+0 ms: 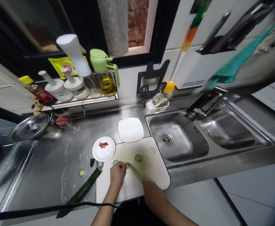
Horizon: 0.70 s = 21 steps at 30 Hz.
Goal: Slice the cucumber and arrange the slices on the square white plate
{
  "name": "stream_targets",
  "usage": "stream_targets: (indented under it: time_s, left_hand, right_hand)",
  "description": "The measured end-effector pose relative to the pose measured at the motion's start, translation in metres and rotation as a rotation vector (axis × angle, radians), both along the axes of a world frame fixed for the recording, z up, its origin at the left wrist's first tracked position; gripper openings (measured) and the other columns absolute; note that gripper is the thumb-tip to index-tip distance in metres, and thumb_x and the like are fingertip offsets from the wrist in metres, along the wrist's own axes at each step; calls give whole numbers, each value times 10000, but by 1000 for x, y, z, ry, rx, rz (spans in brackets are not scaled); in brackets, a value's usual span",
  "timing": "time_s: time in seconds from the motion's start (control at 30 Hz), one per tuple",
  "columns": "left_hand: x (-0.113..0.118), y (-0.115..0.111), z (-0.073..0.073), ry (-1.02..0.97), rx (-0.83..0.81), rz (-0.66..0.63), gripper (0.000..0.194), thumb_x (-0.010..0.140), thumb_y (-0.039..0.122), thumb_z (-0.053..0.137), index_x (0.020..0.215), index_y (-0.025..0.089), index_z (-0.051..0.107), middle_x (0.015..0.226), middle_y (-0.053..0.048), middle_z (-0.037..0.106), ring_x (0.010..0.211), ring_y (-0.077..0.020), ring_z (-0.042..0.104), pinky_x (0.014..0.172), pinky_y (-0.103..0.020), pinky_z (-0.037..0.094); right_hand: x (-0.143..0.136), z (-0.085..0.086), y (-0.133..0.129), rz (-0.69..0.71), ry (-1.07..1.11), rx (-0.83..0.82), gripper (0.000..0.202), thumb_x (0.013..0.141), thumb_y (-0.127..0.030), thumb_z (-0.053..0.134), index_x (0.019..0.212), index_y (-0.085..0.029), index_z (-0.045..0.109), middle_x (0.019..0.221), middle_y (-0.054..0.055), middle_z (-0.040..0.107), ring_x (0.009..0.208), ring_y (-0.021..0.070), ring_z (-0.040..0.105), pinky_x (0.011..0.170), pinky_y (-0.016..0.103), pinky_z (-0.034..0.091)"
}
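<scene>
My left hand [118, 173] is closed over the white cutting board [157, 174], its fingertips pinched at a thin cucumber slice [127, 165]. My right hand [152, 192] grips the handle of a knife [136, 172], whose blade points away to the left and reaches that slice. Overlapping cucumber slices [138, 158] lie further up the board, and a pale slice [152, 150] is near its far right corner. Left of the board rests a long cut cucumber [84, 190]. A cucumber end [92, 162] and a loose slice [82, 173] are on the steel counter.
A round plate [104, 157] with chopped red bits and a square white plate [130, 129] stand behind the board. A double sink [177, 135] is on the right. Seasoning jars and an oil bottle [105, 83] line a shelf above a lidded pot [31, 127]. A black cable [57, 207] crosses the lower left.
</scene>
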<state>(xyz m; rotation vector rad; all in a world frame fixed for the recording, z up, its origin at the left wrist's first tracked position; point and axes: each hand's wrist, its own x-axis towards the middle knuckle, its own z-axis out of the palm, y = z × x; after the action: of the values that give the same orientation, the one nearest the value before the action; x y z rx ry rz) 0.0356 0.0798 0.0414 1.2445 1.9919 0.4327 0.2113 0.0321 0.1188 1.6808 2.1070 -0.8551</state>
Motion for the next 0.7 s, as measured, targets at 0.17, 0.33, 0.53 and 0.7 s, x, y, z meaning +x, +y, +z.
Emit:
stream_targets:
  time_s: [0.17,0.33,0.53,0.7]
  left_hand:
    - [-1,0,0,3,1,-9,206,776,233,509,646,204,667,635,10,653,643,-129,599,636,-212,361]
    - [0,0,1,-9,5,-2,207,778,239,506,670,200,678,646,3,662,652,-133,604,644,-215,369]
    - [1,-4,1,-22,24,8,210,777,282,511,688,211,687,658,7,679,662,-138,620,649,-212,383]
    - [-10,-8,1,3,58,118,232,776,363,522,747,223,705,679,13,697,679,-149,622,673,-220,397]
  right_hand:
    - [-7,8,5,17,-52,-47,477,789,35,337,1173,-87,591,1024,164,688,940,237,647,800,296,454]
    - [-5,8,5,1,-50,-93,489,786,38,340,1187,-98,583,1064,164,678,986,233,636,815,290,453]
    - [16,6,-8,-49,-45,-193,505,808,24,320,1250,-69,545,1180,193,631,1074,260,606,865,323,462]
    - [31,5,-14,-14,-50,-219,556,808,40,290,1313,-57,503,1238,194,601,1129,250,577,930,313,430]
